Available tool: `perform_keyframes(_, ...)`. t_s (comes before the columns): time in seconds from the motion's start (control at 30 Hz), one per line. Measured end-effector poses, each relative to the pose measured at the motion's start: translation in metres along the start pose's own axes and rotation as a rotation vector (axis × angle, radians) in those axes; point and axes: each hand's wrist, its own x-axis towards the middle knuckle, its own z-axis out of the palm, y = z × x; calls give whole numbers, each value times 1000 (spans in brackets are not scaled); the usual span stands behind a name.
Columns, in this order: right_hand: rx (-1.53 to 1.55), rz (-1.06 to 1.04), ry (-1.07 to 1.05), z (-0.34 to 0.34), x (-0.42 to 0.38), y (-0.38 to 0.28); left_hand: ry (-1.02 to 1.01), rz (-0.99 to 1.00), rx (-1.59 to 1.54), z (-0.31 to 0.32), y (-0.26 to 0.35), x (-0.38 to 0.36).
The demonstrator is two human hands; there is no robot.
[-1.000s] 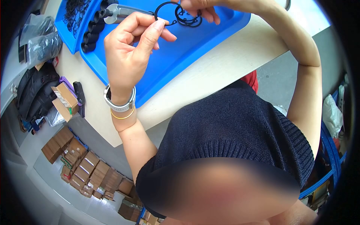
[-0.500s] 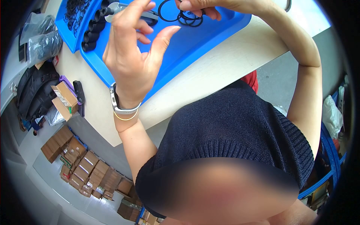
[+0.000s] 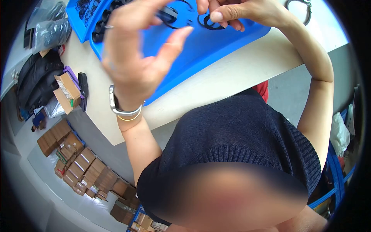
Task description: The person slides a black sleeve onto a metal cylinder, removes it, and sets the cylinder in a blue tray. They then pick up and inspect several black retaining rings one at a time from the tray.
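My left hand [image 3: 137,58], blurred by motion, is raised over the blue tray [image 3: 185,69] with thumb and fingers spread apart. A thin black ring [image 3: 172,26] shows in the space between them, close to the thumb tip. My right hand [image 3: 235,13] is closed in a pinch on several black rings [image 3: 210,25], which hang below its fingertips. Part of its fingers is cut off by the top edge. Behind my left hand lies a dark part [image 3: 169,14] in the tray.
Black ribbed cylinders [image 3: 99,27] line the tray's left side. Beside it, a smaller blue bin [image 3: 85,36] holds many small black rings. A cardboard box [image 3: 65,92] and black backpack [image 3: 36,83] are left of the white table [image 3: 104,123]. Stacked cartons [image 3: 83,166] and a person [image 3: 38,120] are farther off.
My left hand has shifted slightly down and left, now blurred. My right hand has moved right with its rings. One ring now appears between my left thumb and fingers, away from my right hand.
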Motion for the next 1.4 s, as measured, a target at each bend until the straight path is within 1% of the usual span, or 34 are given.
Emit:
perform_keyframes(0.03,2,13,27,1,0,-1,127,13,-118,0,-14,-5)
perform_keyframes(0.13,-6,35,28,4,-3,-8,188,55,90,-19,-38,1)
perform_keyframes(0.17,-8,36,27,2,-2,-4,190,-12,77,-20,-36,1)
perform_keyframes(0.2,-1,31,-11,-2,1,3,193,-13,77,-21,-38,1)
perform_keyframes(0.27,6,28,-51,-5,2,8,136,-69,-39,-21,-42,2)
perform_keyframes(0.3,0,27,-49,-4,2,8,138,-70,-38,-19,-43,2)
perform_keyframes(0.4,11,20,-56,-5,3,12,101,-88,14,-17,-40,2)
perform_keyframes(0.47,27,16,-63,-4,3,11,-2,-241,187,-22,-33,0)
perform_keyframes(0.5,1,31,-68,-4,3,10,-2,-241,187,-19,-34,0)
perform_keyframes(0.57,-24,45,-72,-3,2,8,101,-142,59,-10,-37,-1)
perform_keyframes(0.6,-22,48,-69,-2,2,8,100,-142,59,-10,-42,0)
perform_keyframes(0.67,-19,49,-65,-2,2,9,52,-78,-79,-15,-53,0)
perform_keyframes(0.7,-27,43,-67,-2,2,9,51,-76,-79,-16,-53,0)
perform_keyframes(0.97,-31,50,-55,-2,1,9,26,-93,-102,-18,-55,0)
perform_keyframes(1.1,-33,53,-56,-1,1,8,52,-96,-139,-14,-53,0)
perform_keyframes(1.17,-40,70,-49,-1,1,6,34,-203,-17,-15,-48,-3)
perform_keyframes(1.27,-43,60,-52,-2,2,8,64,-246,-76,-12,-41,-1)
perform_keyframes(1.37,-86,24,-110,-6,2,10,67,-223,-1,-13,-43,-1)
perform_keyframes(1.4,-220,-25,-31,-2,-1,10,316,-358,-454,7,-54,-2)
